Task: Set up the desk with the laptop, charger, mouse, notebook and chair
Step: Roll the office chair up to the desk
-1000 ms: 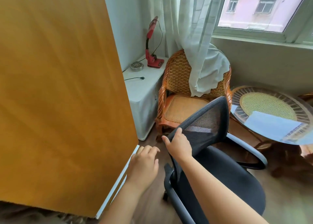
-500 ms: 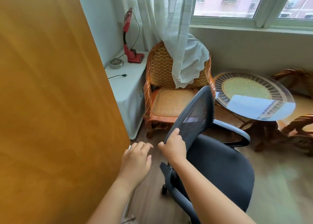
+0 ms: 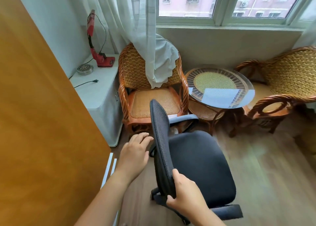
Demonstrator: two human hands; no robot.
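Right hand [image 3: 185,194] is closed around the near top edge of the office chair [image 3: 193,159] backrest, thumb on the seat side, remaining fingers wrapped behind the mesh. Left hand [image 3: 135,153] is spread and holds nothing; its fingertips reach toward the rear face of the backrest, and contact cannot be confirmed.

The office chair is black. Backrest: woven mesh, seen nearly edge-on, curved. Seat: dark padded fabric, rounded corners. One grey-topped armrest shows on the far side of the seat, a second dark armrest on the near side. Part of the base shows below the backrest, on the wooden floor [image 3: 266,174].

Positions relative to the office chair: an orange wooden panel [image 3: 42,123] stands to its left. A rattan armchair [image 3: 148,90] stands directly beyond it, with a white curtain [image 3: 148,43] draped over that armchair's back. A round glass-topped rattan table [image 3: 219,87] stands beyond and to the right, a second rattan armchair [image 3: 283,89] farther right. A white cabinet [image 3: 100,95] beyond and to the left carries a red lamp [image 3: 99,43].
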